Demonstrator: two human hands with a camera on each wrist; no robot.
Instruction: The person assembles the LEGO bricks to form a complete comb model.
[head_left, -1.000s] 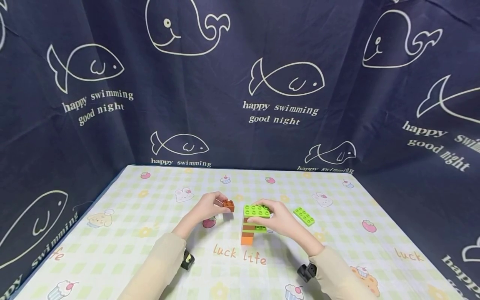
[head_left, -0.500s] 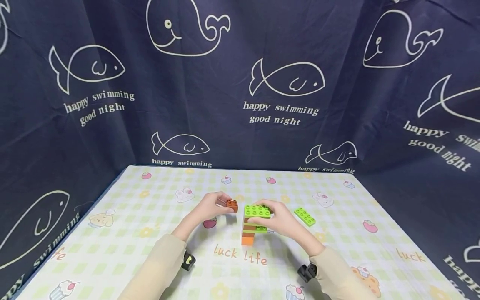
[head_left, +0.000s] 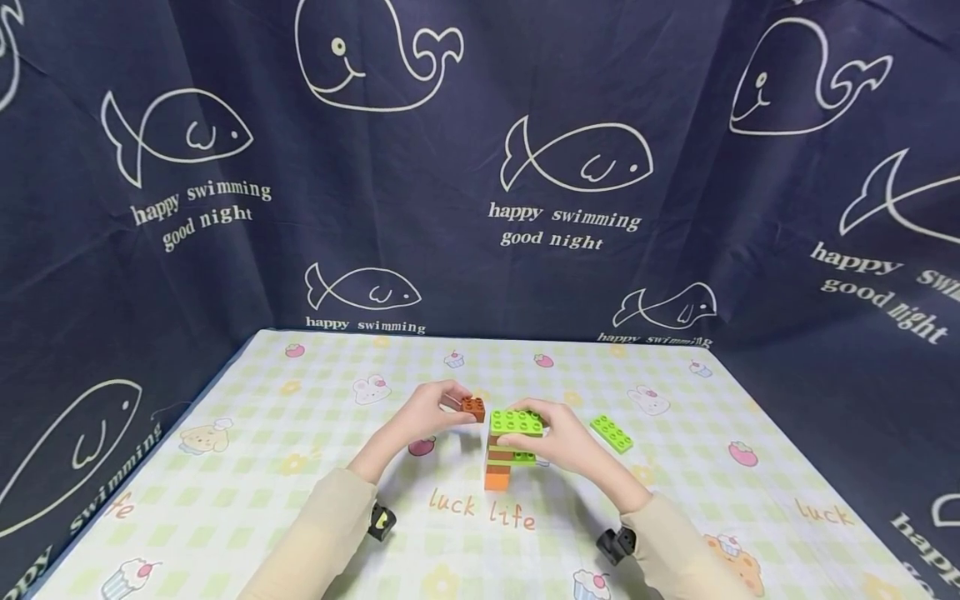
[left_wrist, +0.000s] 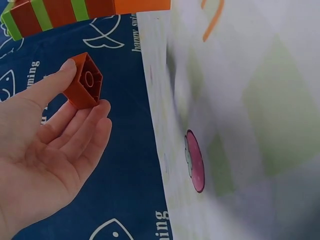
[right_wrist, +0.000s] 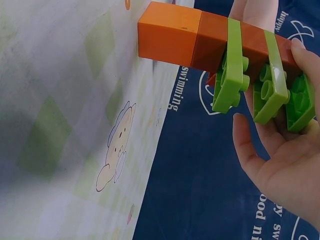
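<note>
My left hand [head_left: 432, 410] pinches a small reddish-brown toy building brick [head_left: 473, 407] between thumb and fingers, just left of a brick tower. In the left wrist view the hollow underside of the brown brick [left_wrist: 86, 82] shows. The tower [right_wrist: 215, 42] has an orange brick at its foot, then brown bricks alternating with flat green plates that jut to the right. Around its upper part, my right hand [head_left: 553, 437] grips the tower, thumb on the near side and fingers behind. A green studded plate [head_left: 516, 422] tops it.
A loose green studded plate [head_left: 611, 433] lies on the table to the right of the tower. The table [head_left: 247, 500] wears a checked, printed cloth. A dark blue curtain [head_left: 450, 200] with fish drawings stands behind and at both sides.
My left hand has moved right with the brown brick, closing in on the tower's upper left side. The right hand has stayed at the tower.
</note>
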